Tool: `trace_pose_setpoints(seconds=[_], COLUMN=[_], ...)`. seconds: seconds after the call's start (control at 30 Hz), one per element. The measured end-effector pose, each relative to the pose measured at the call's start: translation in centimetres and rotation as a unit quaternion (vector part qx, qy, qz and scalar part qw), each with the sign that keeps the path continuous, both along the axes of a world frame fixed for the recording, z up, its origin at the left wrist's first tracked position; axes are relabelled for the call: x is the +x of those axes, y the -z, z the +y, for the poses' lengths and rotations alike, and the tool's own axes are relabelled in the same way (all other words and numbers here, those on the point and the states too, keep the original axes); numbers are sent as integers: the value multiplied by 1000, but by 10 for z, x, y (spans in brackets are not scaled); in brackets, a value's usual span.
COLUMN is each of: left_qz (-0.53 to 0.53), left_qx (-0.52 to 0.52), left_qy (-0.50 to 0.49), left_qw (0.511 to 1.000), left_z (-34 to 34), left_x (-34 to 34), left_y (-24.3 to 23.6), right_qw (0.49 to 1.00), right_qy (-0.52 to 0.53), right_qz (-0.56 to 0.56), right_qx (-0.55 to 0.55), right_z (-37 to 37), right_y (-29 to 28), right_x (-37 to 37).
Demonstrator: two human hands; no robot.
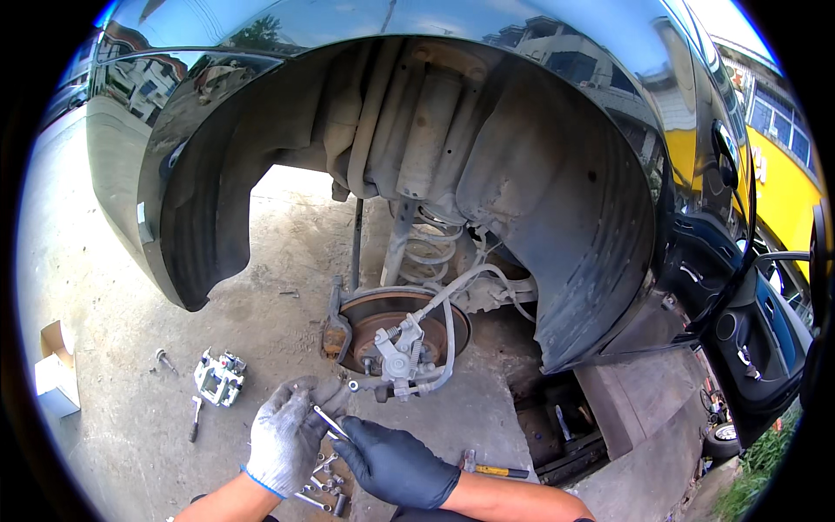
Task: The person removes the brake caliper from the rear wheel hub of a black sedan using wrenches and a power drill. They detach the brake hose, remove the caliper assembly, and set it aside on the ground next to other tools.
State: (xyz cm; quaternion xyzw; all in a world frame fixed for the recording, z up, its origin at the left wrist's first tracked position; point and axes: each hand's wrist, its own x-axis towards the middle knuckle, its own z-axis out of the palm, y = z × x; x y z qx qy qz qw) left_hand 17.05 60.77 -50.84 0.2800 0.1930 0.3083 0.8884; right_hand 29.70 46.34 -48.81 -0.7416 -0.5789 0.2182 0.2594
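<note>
The right hand (400,465), in a black glove, has its fingers narrowed around a slim silver tool (328,421), which slants between the two hands, above the concrete floor (156,287); the left hand (285,435), in a whitish glove with greyed fingers, curls just beside the tool's upper end, and I cannot tell whether those fingers grip anything; near both hands, a grey metal brake caliper (402,355) hangs in front of a rusty brake disc (361,320), beneath the car's wheel arch (557,139); a coil spring (432,248) shows behind; on the floor to the left lie a cleaner silver caliper (217,379), a ratchet (196,420) and an open white box (57,383); several wrenches (313,502) lie below the hands; a yellow-handled hammer (500,471) lies to the right.
</note>
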Motion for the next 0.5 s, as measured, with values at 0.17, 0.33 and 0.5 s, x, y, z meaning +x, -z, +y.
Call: trace_pose_setpoints(seconds=[0.17,0.33,0.5], left_qz=[-2,-25,-11], left_qx=[5,4,-18], left_qy=[14,40,44], left_qw=[1000,999,999], left_z=[-2,-5,-16], left_x=[0,0,-3], left_y=[5,5,-12], right_qw=[1000,993,902], right_qy=[7,8,18], right_qz=[2,106,430], right_qx=[25,56,32], right_z=[-3,-6,-5], right_y=[2,7,24], right_x=[-2,1,5])
